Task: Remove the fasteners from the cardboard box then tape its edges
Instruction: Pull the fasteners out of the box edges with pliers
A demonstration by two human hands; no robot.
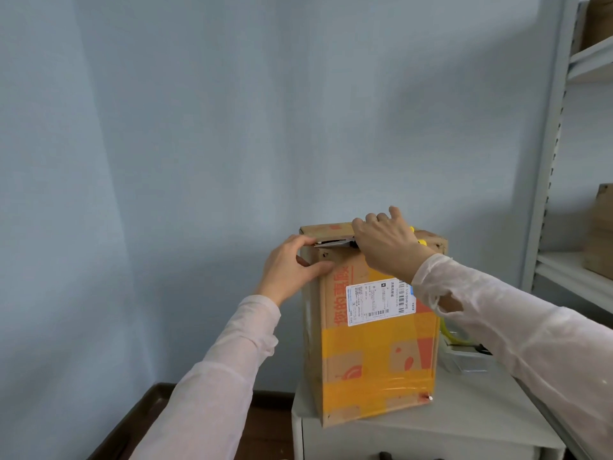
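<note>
Blue wall backs a cabinet (pixel 431 439) where the box (pixel 374 343) stands beneath both hands. Left hand (pixel 292 263) clasps its corner; right hand (pixel 384 242), just beside, grips a yellow tool (pixel 422 242) at the flap (pixel 328 229). Hard prying could tip the box.

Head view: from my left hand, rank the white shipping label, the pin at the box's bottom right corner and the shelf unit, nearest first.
From the left hand:
1. white shipping label, on the box front.
2. pin, bottom right corner.
3. shelf unit, far right.
</note>
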